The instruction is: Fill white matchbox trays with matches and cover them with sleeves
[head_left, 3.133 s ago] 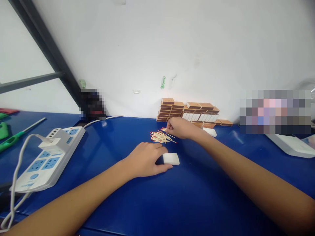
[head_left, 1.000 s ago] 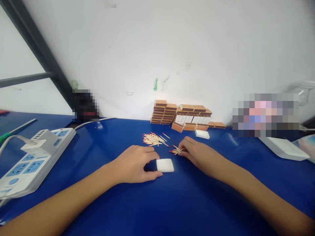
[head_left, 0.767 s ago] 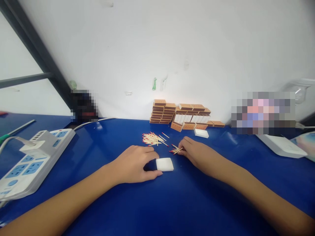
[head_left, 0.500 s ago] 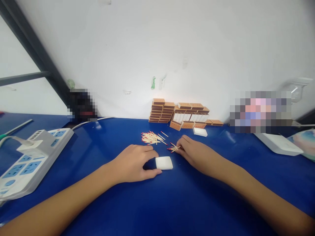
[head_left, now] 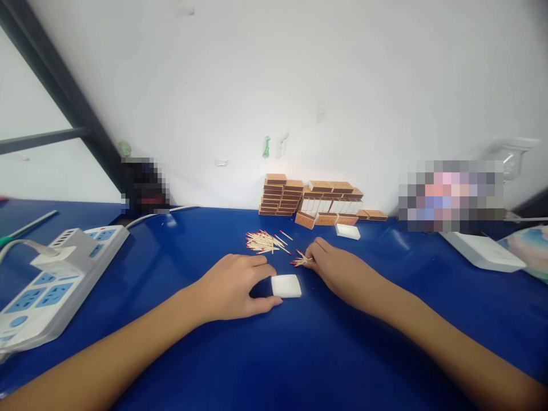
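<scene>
My left hand grips the left end of a small white matchbox tray between thumb and fingers, low on the blue table. To the right of the tray, my right hand is closed on a small bunch of matches, their red heads pointing left. Beyond the tray lies a loose pile of red-tipped matches. A second white tray rests past my right hand, in front of the stacked matchboxes. Whether the gripped tray holds anything is unclear.
Brown matchboxes are stacked against the wall, with a row of white trays among them. A white power strip with a plugged-in cable occupies the left side. A white device lies at the right.
My right hand's fingers have closed a little more around the matches, and the bunch looks narrower. My left hand and the tray stay in place. The view has shifted slightly.
</scene>
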`<move>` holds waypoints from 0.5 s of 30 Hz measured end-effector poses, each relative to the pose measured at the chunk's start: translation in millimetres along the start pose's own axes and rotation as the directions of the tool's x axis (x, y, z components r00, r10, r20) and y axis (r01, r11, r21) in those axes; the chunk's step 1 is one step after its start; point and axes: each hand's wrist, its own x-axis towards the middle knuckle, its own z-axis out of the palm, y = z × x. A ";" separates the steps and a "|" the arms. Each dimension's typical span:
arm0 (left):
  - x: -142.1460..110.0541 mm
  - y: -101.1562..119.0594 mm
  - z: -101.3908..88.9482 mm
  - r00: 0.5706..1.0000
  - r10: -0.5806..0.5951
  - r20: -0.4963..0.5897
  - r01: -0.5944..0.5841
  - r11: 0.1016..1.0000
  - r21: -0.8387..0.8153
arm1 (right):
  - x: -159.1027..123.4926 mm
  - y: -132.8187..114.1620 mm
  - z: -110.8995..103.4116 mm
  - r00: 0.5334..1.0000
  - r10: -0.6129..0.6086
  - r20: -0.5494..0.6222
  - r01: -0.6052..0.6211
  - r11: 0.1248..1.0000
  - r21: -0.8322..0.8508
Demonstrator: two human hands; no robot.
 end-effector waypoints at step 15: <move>0.6 -7.2 -1.7 1.000 -0.006 -0.008 0.006 1.000 -0.017 | -1.0 -0.7 -7.3 0.998 0.026 0.056 -0.024 0.999 -0.028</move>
